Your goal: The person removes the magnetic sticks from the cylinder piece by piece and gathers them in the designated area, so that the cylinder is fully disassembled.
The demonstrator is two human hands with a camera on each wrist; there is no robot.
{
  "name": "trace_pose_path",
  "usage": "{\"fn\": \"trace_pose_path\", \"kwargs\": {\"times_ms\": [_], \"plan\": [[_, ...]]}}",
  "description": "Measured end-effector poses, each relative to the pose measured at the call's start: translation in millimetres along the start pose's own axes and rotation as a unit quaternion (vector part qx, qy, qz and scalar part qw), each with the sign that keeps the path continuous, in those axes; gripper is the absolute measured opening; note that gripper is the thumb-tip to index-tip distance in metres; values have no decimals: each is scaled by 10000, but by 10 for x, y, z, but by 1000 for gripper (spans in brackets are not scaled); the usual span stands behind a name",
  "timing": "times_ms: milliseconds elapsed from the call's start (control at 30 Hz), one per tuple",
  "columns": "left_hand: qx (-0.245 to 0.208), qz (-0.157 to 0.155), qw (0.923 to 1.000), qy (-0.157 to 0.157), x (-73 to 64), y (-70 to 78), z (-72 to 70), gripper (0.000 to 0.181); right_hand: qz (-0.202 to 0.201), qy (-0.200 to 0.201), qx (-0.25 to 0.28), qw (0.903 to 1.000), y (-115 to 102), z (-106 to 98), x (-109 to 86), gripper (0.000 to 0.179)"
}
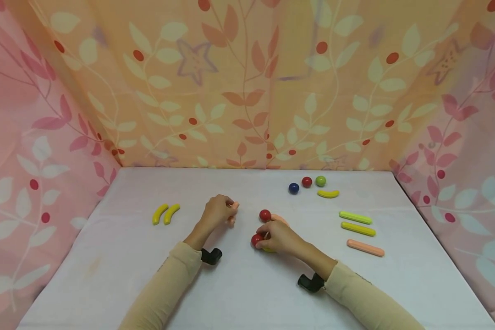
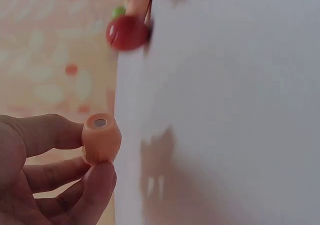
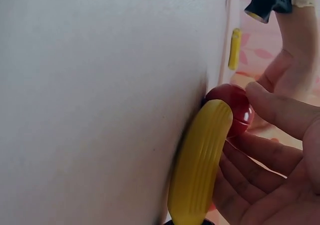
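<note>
My left hand (image 1: 217, 210) pinches a peach magnetic rod (image 2: 101, 141) between thumb and fingers, its round end with a metal disc facing the left wrist camera. My right hand (image 1: 282, 237) holds a red ball (image 1: 256, 240) just at the table surface. A yellow curved rod (image 3: 201, 162) lies against that ball in the right wrist view, mostly covered by the hand in the head view. Beyond the right hand is another red ball (image 1: 265, 215), with a peach rod (image 1: 279, 219) at its right, partly behind the fingers.
Two yellow curved rods (image 1: 166, 214) lie at the left. At the back right are a blue ball (image 1: 294, 188), a red one (image 1: 307, 182), a green one (image 1: 320, 181) and a yellow curved rod (image 1: 328, 194). Straight green (image 1: 355, 217), yellow (image 1: 358, 228) and peach rods (image 1: 365, 248) lie farther right.
</note>
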State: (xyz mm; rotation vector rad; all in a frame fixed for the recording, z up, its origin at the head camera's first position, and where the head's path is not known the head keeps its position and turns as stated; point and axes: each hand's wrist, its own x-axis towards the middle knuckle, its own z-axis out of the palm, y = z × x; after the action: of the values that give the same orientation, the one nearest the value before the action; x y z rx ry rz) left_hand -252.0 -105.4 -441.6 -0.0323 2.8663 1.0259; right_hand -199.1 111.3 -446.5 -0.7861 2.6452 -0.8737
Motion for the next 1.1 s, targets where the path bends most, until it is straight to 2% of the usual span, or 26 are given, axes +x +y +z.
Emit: {"fn": "trace_pose_path", "kwargs": {"times_ms": [233,367,500,633,800,1000,1100], "plan": [[-76,-370,9991,190,-44,-437,-339,35,-60,-70,-18,10000,14,-63,-68,34],[265,-428,9976,470,-105,-664,-518,37,-242,-125,-41,9996,45,-108,-95,31],[788,-370,9925,861,-153,-806,-642,34,-525,-199,-69,9984,97,-138,-132,27],[1236,-150,9864,1071,-164,-871,-680,30,-677,-120,-107,9976,125,-176,-187,24],[1566,-44,9819,1060,-155,-905,-674,27,-662,-69,-291,9974,131,-248,-239,26],[1778,-16,9777,1119,-161,-937,-682,25,-511,-97,-657,9965,157,-306,-290,27],[1772,5,9782,1085,-173,-898,-684,21,-521,-98,-733,9959,178,-319,-304,26]]}}
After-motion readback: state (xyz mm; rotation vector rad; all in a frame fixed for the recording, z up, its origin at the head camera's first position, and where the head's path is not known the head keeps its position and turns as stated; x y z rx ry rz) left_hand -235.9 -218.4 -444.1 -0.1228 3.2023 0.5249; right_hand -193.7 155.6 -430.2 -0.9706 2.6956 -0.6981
